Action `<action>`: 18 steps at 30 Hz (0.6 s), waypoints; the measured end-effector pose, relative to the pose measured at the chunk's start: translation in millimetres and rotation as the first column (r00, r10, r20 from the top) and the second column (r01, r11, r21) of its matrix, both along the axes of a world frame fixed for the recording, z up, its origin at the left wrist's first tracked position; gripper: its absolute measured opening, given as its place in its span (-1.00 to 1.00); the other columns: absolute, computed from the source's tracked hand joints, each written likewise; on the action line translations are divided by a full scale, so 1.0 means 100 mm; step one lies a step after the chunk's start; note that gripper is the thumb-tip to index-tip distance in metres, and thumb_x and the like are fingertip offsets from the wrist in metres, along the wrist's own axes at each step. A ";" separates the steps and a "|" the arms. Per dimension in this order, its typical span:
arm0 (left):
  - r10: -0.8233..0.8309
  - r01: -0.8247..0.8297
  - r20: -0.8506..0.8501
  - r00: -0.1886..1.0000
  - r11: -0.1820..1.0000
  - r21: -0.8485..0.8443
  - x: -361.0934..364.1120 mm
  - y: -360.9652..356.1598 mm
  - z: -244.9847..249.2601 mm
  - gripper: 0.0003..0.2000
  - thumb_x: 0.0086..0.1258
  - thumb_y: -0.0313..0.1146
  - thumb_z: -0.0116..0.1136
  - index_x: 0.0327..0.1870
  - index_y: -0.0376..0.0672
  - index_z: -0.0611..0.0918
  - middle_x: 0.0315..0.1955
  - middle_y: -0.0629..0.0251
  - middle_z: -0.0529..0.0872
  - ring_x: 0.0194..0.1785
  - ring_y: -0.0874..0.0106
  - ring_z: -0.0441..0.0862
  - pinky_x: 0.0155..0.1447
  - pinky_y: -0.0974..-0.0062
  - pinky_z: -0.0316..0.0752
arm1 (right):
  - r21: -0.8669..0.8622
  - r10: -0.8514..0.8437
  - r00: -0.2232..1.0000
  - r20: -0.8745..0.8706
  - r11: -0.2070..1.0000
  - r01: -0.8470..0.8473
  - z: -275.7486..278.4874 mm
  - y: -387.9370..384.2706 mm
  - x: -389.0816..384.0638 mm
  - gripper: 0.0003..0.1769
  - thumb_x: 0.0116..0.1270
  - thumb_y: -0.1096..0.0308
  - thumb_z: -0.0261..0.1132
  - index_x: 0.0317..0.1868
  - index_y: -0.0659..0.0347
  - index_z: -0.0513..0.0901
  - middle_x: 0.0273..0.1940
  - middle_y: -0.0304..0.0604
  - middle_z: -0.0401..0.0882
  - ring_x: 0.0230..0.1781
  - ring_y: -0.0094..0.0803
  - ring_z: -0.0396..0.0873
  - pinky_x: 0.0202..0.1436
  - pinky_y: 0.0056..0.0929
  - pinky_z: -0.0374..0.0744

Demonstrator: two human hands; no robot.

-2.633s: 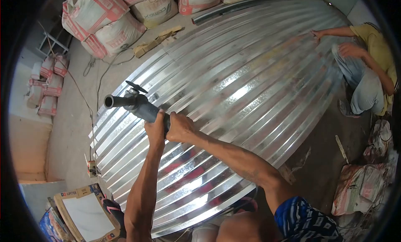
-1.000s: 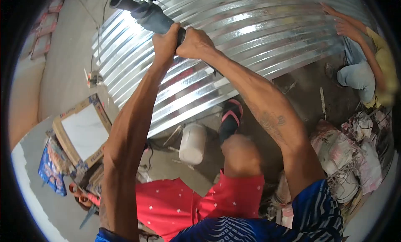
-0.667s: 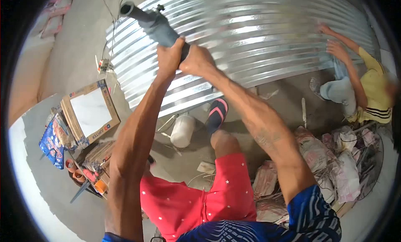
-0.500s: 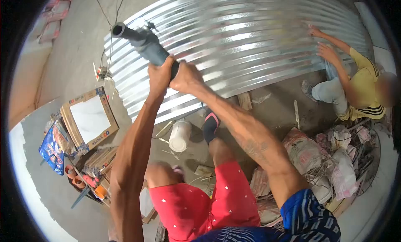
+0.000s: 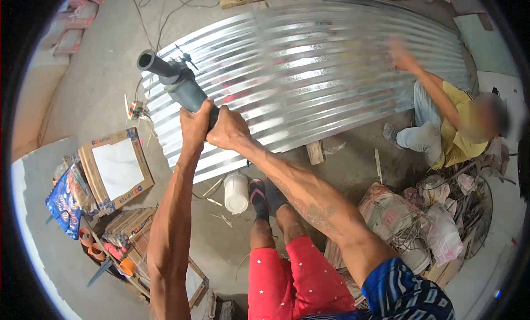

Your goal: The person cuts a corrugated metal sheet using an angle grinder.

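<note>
My left hand (image 5: 196,124) and my right hand (image 5: 228,128) are wrapped side by side round the near end of a dark grey pipe (image 5: 190,94). The pipe is held out at arm's length, pointing up and left. A narrower tube (image 5: 154,64) with a round open mouth forms its far end, and a small dark fitting (image 5: 186,56) sticks out from its side. In the view it overlaps corrugated metal sheets (image 5: 309,72) lying on the floor. How my fingers close on the far side is hidden.
A person in a yellow shirt (image 5: 461,132) crouches at the sheets' right end, one hand blurred above them. A white bucket (image 5: 236,193) stands before my feet. Tile boxes (image 5: 118,168) are at left, sacks and scrap (image 5: 411,220) at right. Cables (image 5: 163,22) run across the floor.
The pipe and both hands appear slightly lower and further left. My feet have come close together beside the bucket. The other person's arm has moved, and the view takes in more floor beyond the sheets.
</note>
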State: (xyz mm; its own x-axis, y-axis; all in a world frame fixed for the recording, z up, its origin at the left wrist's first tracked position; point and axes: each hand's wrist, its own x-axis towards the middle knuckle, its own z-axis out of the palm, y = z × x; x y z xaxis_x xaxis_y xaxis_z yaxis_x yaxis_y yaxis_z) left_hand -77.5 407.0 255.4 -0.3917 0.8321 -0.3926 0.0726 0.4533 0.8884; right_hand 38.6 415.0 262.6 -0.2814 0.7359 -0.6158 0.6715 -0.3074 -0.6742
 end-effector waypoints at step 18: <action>-0.001 0.001 -0.005 1.000 1.000 -0.006 0.20 -0.10 0.48 -0.65 0.29 -0.18 0.35 -0.19 -0.34 0.61 -0.37 0.24 0.68 -0.33 0.49 0.59 -0.21 0.43 0.52 | 0.016 0.016 1.000 -0.021 1.000 -0.016 0.50 -0.05 0.21 -0.45 0.01 0.34 0.39 -0.05 0.58 0.51 -0.22 0.42 0.69 -0.11 0.27 0.72 -0.01 0.00 0.68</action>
